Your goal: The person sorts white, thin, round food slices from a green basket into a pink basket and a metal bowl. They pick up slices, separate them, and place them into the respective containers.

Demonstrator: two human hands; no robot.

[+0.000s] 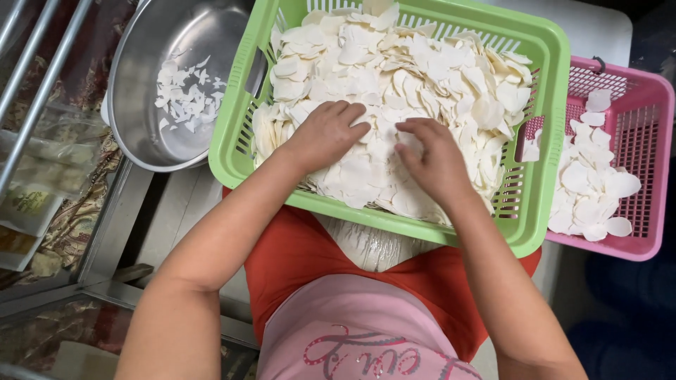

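White chips [394, 77], thin and curved, heap the green basket [546, 49] resting on the person's lap. Left hand [325, 134] lies palm-down on the heap, fingers loosely spread, gripping nothing. Right hand [435, 160] is curled, fingertips pinching into the chips; whether a piece is held cannot be told. Light fingertip contact seems advisable, as the chips look brittle. Steel bowl [141, 84], left, holds small broken bits. Pink basket [644, 127], right, holds larger whole chips.
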